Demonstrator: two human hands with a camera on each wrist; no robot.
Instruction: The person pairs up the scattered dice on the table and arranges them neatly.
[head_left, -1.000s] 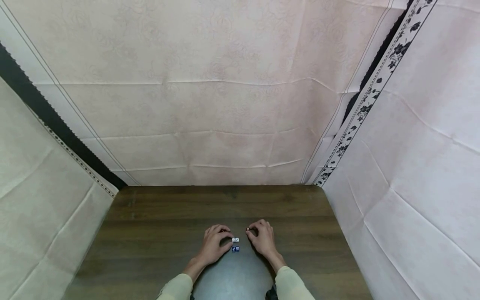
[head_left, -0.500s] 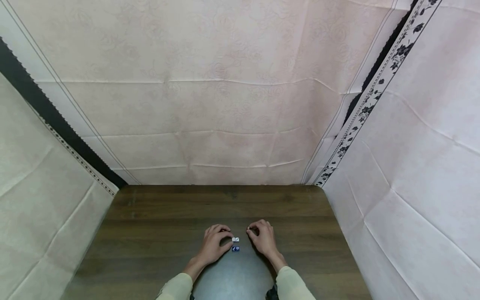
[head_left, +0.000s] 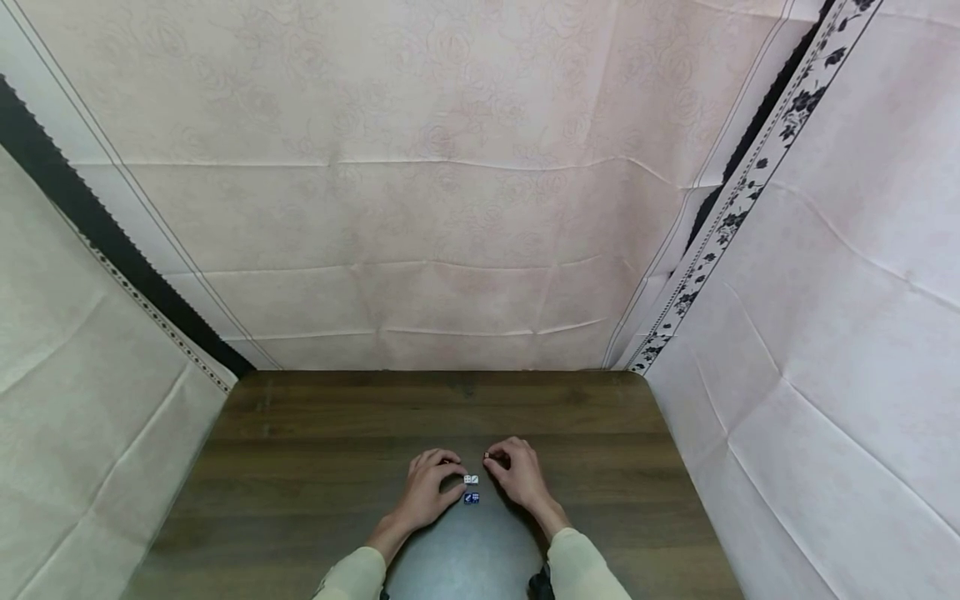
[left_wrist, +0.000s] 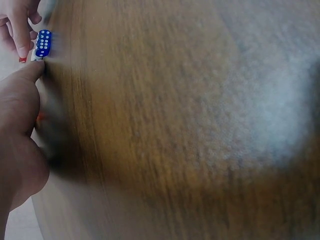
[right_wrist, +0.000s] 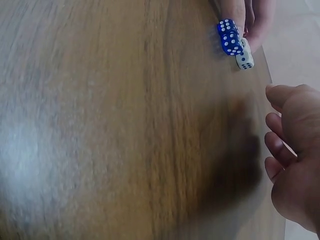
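Two white dice (head_left: 471, 479) sit side by side on the table, and two blue dice (head_left: 471, 498) form a row just nearer the person. My left hand (head_left: 429, 490) rests beside them, thumb and index finger curled at the left white die and pinching it. Under the left hand a small red thing (left_wrist: 41, 116) shows in shadow. My right hand (head_left: 519, 475) pinches a small red die (head_left: 487, 455) between thumb and index finger, just right of and beyond the white dice. In the right wrist view, the right fingers hide that red die.
The brown wooden table (head_left: 315, 433) has rounded far corners. Pale cloth (head_left: 450, 250) hangs behind it, with more cloth on both sides. A glossy light patch (head_left: 465, 550) lies on the wood between the forearms.
My right hand has shifted slightly left, bringing the red die closer to the white dice. The left hand and the white and blue dice have stayed in place.
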